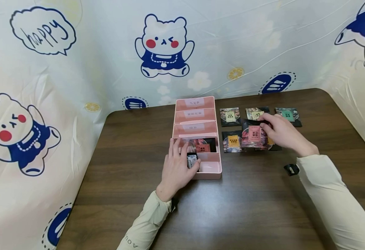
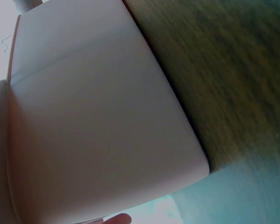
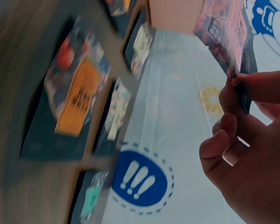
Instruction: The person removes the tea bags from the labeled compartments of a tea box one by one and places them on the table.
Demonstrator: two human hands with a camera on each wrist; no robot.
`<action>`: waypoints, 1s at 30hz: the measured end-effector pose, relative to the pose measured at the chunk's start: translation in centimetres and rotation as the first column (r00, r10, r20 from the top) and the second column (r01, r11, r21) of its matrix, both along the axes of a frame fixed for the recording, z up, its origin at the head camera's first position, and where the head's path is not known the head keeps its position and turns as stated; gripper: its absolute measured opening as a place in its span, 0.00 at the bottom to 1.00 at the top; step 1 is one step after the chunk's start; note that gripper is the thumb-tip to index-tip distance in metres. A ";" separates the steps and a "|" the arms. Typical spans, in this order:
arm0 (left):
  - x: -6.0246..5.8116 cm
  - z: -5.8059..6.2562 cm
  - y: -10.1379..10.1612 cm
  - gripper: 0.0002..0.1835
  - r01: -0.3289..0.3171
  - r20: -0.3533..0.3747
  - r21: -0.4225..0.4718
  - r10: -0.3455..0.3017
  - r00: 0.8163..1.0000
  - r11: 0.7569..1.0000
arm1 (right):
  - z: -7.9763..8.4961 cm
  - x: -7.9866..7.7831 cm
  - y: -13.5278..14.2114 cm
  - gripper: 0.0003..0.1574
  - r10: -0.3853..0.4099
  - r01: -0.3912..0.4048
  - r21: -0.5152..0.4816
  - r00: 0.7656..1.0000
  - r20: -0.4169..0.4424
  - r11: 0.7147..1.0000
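Observation:
My right hand (image 1: 283, 133) pinches the top edge of a black tea sachet with a pink label (image 1: 255, 135) between thumb and fingers. In the right wrist view this pink-labelled sachet (image 3: 226, 35) hangs from the fingertips, above the sachets on the table. My left hand (image 1: 177, 170) rests at the left rim of a long pink compartment box (image 1: 213, 176), fingers extended and thumb over the front compartment. A sachet with a red label (image 1: 203, 147) lies in the second compartment from the front. A pale-printed sachet (image 1: 192, 160) shows partly beneath the left hand in the front compartment.
Right of the box, on the brown table (image 1: 232, 208), lie sachets with a cream label (image 1: 230, 116), a yellow-green label (image 1: 252, 113), a green label (image 1: 288, 115) and an orange label (image 1: 233, 141). Another is mostly hidden under the held one. A printed cloth (image 1: 113, 69) hangs behind.

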State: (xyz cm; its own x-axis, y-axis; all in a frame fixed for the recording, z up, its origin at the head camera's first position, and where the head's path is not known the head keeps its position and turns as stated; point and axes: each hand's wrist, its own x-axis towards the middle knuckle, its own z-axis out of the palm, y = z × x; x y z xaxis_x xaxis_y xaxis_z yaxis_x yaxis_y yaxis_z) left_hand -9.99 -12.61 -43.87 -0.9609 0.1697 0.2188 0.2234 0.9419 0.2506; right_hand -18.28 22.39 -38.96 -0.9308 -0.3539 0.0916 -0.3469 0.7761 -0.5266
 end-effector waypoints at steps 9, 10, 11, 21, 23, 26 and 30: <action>0.0 0.0 0.0 0.37 0.002 0.005 0.004 -0.002 1.000 1.000 | -0.7 -0.3 3.0 0.13 0.014 -0.015 0.074 1.000 0.014 0.997; 0.0 0.0 0.0 0.36 0.003 0.005 0.003 -0.003 1.000 1.000 | -0.7 -0.3 3.2 0.13 0.010 -0.011 0.082 1.000 0.017 0.997; 0.0 0.0 0.0 0.36 0.003 0.005 0.002 -0.003 1.000 1.000 | -0.8 -0.4 3.5 0.13 0.007 -0.009 0.089 1.000 0.024 0.996; 0.1 0.0 0.1 0.37 0.000 0.011 0.005 0.000 1.000 1.000 | -1.2 -0.8 6.8 0.15 0.008 -0.027 0.155 0.992 0.126 0.988; 0.1 0.0 0.0 0.37 -0.002 0.015 0.005 0.001 1.000 1.000 | -1.3 -0.9 7.4 0.16 0.007 -0.030 0.170 0.991 0.133 0.985; 0.0 0.0 0.0 0.36 -0.001 0.010 0.006 0.001 1.000 1.000 | -1.6 -1.0 8.4 0.16 0.002 -0.029 0.187 0.990 0.142 0.982; 0.0 -0.1 0.0 0.36 -0.001 0.008 0.005 0.001 1.000 1.000 | -1.9 -1.2 9.5 0.16 -0.019 -0.017 0.205 0.985 0.170 0.979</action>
